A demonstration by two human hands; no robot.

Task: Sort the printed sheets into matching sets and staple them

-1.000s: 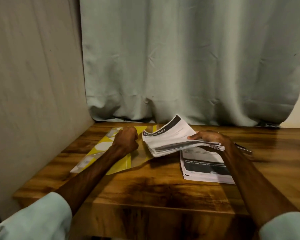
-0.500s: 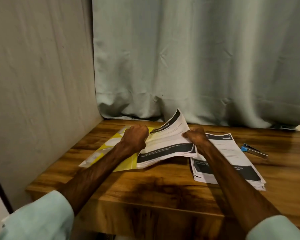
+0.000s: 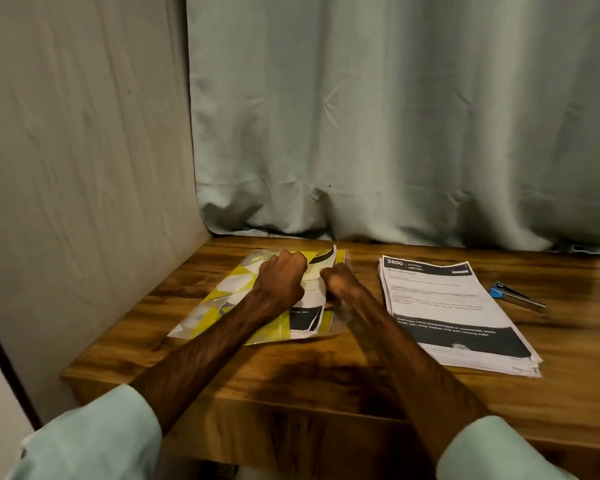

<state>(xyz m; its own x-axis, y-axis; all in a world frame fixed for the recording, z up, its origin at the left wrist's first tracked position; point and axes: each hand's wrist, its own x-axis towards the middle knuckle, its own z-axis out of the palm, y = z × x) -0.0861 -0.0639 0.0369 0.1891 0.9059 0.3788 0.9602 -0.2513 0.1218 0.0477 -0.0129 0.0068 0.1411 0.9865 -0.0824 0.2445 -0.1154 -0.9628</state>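
A yellow patterned folder [image 3: 227, 301] lies on the left of the wooden table [image 3: 326, 372]. A set of printed sheets [image 3: 313, 294] with black bands rests on it, mostly covered by my hands. My left hand [image 3: 284, 278] is curled at the folder's upper part, gripping it over the sheets' left edge. My right hand [image 3: 338, 282] is curled round the sheets' right edge. A thick stack of printed sheets [image 3: 444, 306] sits to the right. A blue and silver stapler [image 3: 515, 295] lies beyond that stack.
A wall closes the left side and a pale green curtain [image 3: 395, 133] hangs along the table's back edge. Bare wood shows in front of the folder and at the far right past the stapler.
My right hand carried the set of sheets left from above the stack and down onto the yellow folder. My left hand stayed on the folder. The stack and stapler are now uncovered.
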